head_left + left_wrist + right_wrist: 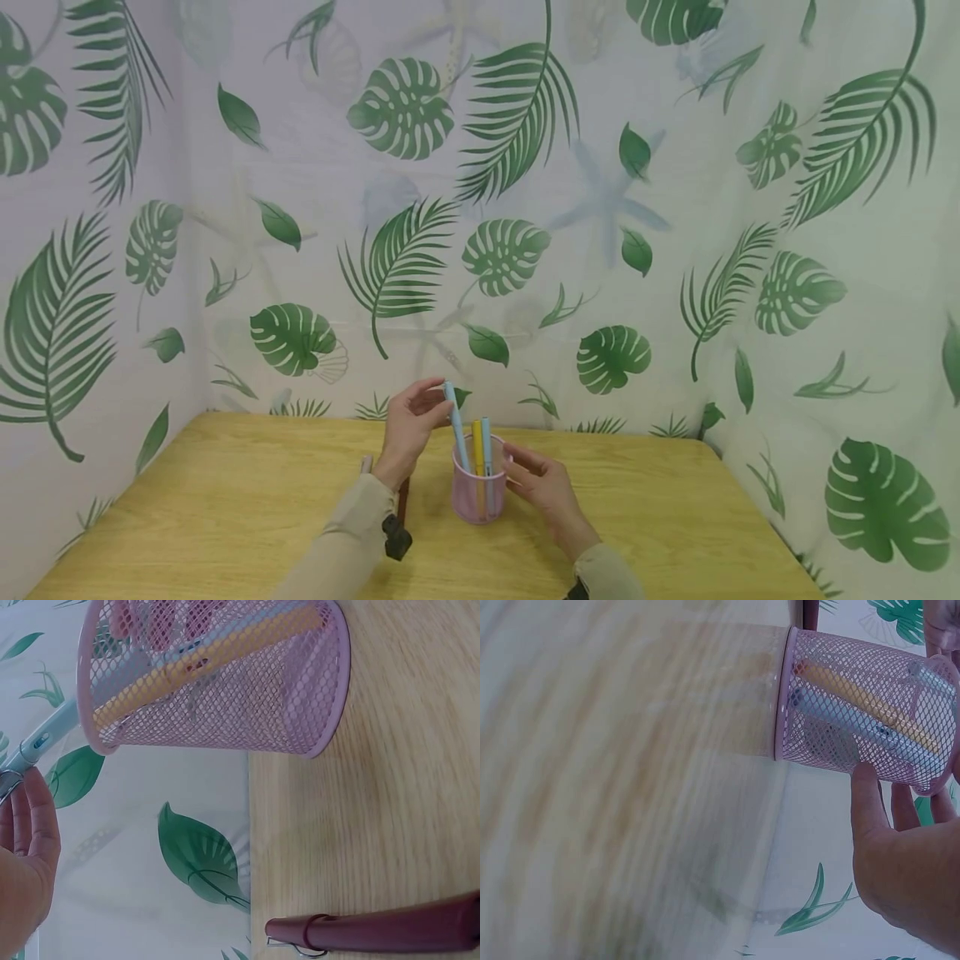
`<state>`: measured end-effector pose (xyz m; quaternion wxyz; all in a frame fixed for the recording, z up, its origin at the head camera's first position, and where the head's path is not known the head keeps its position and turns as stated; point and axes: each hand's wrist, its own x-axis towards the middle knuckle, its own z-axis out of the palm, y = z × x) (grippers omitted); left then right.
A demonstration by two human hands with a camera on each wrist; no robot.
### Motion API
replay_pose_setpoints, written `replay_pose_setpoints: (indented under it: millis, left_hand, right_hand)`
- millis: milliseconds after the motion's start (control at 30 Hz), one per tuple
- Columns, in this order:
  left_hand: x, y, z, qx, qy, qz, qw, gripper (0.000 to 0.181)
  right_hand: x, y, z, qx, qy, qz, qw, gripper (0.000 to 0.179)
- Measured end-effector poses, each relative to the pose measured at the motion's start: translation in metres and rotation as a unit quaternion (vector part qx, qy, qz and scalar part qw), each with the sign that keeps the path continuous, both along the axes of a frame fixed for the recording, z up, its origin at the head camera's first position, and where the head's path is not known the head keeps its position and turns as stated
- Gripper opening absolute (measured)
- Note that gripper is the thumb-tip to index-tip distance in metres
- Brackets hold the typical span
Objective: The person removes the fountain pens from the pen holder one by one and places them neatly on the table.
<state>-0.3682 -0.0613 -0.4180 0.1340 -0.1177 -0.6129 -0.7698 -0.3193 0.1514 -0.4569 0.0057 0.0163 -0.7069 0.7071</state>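
Observation:
A pink mesh pen holder [480, 498] stands upright on the table. Inside it lean a yellow pen [477, 442] and a light blue pen [487, 442]. My left hand [411, 423] pinches a second light blue pen [456, 425] near its top, by the clip end in the left wrist view. That pen slants, with its lower end inside the holder. On the holder's right side, my right hand [551, 496] holds it near the rim with thumb and fingers; the right wrist view shows the fingertips [865, 776] against the mesh.
A dark red pen [382, 926] with a metal clip lies on the wooden table [247, 500] left of the holder, partly behind my left wrist in the head view. Near it shows the end of a greyish pen [366, 464]. Leaf-patterned curtains [525, 350] surround the table's back and sides.

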Motion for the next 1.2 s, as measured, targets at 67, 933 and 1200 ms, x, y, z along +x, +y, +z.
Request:
replay_pose_setpoints:
  millis: [67, 933, 1200]
  left_hand:
    - [0.0, -0.002, 0.001, -0.001, 0.0, 0.004, 1.0, 0.042]
    - [0.002, -0.019, 0.011, 0.066, 0.024, 0.037, 0.9968, 0.04]
    - [0.002, -0.026, 0.013, 0.061, 0.012, 0.049, 0.9968, 0.042]
  right_hand:
    - [0.0, 0.0, 0.0, 0.002, 0.0, 0.002, 1.0, 0.043]
    - [-0.003, 0.002, -0.003, -0.009, 0.003, 0.004, 1.0, 0.041]
    - [0.0, 0.002, -0.002, -0.007, 0.0, 0.008, 0.9999, 0.042]
